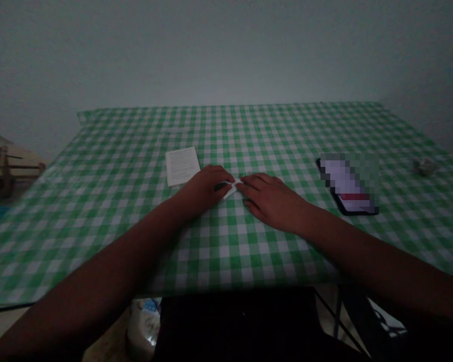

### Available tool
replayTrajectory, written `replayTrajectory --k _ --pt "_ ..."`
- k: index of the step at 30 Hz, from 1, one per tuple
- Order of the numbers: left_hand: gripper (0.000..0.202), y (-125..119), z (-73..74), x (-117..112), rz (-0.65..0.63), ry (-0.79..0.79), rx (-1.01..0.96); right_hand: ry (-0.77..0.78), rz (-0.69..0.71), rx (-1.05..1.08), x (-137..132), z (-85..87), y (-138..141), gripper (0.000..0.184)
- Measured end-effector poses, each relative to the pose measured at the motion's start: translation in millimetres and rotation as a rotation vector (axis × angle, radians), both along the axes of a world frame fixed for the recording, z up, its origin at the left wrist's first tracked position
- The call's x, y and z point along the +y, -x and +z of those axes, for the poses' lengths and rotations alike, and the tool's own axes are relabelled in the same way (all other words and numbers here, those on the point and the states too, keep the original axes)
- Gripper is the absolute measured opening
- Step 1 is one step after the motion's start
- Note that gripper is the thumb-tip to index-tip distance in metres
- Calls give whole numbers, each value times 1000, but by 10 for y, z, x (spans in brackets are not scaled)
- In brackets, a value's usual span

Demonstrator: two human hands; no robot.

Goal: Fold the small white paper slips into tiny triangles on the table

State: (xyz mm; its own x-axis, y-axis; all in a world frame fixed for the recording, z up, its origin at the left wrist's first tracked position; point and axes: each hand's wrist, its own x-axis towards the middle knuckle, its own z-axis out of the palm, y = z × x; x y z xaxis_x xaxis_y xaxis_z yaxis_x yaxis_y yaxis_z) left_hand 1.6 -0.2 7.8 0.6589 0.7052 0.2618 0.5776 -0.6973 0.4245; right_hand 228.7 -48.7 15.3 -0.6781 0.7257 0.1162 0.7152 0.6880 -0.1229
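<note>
A small piece of folded white paper [230, 191] lies low over the checked tablecloth, between my two hands. My left hand [208, 185] pinches its left end between thumb and fingers. From the other side, the fingertips of my right hand [271, 199] press on the paper's right end, with the fingers bent close together and the thumb tucked lower. Both hands rest near the table surface and cover part of the paper. Just beyond my left hand is a white sheet with printed lines [181, 165], its lower right corner close to my wrist.
A phone [357, 206] with a lit screen, partly blurred by pixels, lies to the right. Farther right sits a small crumpled-looking object [425, 166]. A green and white checked cloth [226, 251] covers the table, which reaches to a pale wall [226, 50].
</note>
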Motion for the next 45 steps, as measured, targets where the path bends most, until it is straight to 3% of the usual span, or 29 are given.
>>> replayTrajectory --k 3,12,25,45 --pt "21 48 62 10 -96 63 19 9 0 -37 -25 31 8 48" --pt "19 123 71 42 -162 150 -15 0 11 -130 -63 31 7 48" --pt "20 108 58 50 -142 171 -22 11 -43 -150 -108 33 32 49" --pt "26 181 66 95 -218 185 26 13 -31 -143 -125 14 46 48"
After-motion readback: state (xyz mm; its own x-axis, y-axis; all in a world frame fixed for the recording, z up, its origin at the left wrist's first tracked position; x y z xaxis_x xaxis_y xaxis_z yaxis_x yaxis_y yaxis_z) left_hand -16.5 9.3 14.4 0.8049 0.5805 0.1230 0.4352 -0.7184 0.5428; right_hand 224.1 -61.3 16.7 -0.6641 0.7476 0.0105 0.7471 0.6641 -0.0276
